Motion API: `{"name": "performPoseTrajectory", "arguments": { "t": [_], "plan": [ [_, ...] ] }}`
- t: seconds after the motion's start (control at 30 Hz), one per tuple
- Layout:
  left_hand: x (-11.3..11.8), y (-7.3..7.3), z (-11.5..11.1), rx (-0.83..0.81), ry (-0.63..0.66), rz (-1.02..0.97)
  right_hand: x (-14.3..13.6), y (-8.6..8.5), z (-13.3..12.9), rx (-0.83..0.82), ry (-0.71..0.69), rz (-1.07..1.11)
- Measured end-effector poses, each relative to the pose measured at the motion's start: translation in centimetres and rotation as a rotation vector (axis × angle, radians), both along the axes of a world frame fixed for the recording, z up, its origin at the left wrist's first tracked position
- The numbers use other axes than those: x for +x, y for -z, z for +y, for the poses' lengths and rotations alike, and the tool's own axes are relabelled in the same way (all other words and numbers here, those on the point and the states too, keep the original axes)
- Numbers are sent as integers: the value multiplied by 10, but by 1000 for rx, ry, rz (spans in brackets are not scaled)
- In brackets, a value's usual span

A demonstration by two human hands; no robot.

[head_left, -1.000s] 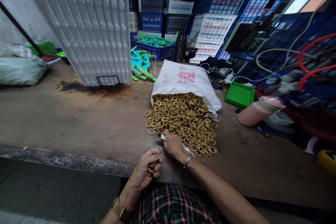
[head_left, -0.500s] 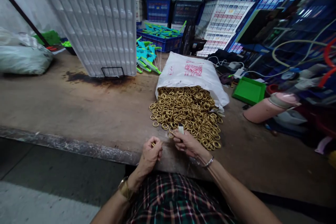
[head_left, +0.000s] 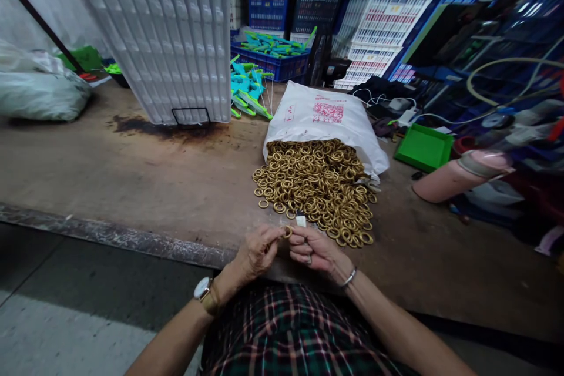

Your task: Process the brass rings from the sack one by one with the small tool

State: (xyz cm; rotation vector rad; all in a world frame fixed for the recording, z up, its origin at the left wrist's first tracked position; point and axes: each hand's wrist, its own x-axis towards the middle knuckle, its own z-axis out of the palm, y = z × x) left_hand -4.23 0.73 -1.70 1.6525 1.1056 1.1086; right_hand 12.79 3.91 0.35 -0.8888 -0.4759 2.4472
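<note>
A brass-coloured ring (head_left: 288,231) is pinched between my two hands, just in front of a heap of similar rings (head_left: 317,188). The fingertips of my left hand (head_left: 259,251) close on its left side. On its right, my right hand (head_left: 316,251) grips the ring and also holds a small pale tool (head_left: 301,221) with a dark end, which points up from the fingers. The heap spills from the mouth of a white sack (head_left: 326,114) with red print. Several single rings lie flat at the heap's left edge.
A tall ribbed translucent stack (head_left: 176,41) stands on the wooden table (head_left: 110,188). Behind are teal and green plastic parts (head_left: 251,88) and a blue crate (head_left: 282,64). To the right are a green tray (head_left: 423,148) and a pink bottle (head_left: 458,177). Bags (head_left: 42,91) lie far left.
My left hand has moved right, turned at the wrist, and come up to the ring at my right hand. The two hands, apart before, now meet at it.
</note>
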Motion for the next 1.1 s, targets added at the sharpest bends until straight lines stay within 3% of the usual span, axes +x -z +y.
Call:
{"name": "performPoseTrajectory", "arguments": {
  "t": [0.23,0.4,0.53,0.67,0.83,0.93,1.1],
  "plan": [
    [0,0,-1,-109,29,-52,-6,2,-5,-32,-23,7],
    [6,-1,-4,-68,-28,-28,-8,-2,-5,64,-35,-106],
    [13,-5,-7,-286,-92,-102,-11,1,-6,264,-8,-357],
    [17,-8,-8,-622,-93,-314,-11,5,-6,698,101,-730],
    [20,-11,-6,-843,-91,-662,-9,1,-9,1194,-2,-938],
    [20,-15,-7,-909,-61,-737,-9,1,-9,1248,-48,-988],
    [21,-18,-9,-886,-46,-774,-11,4,-5,1141,20,-979]
  ]
}}
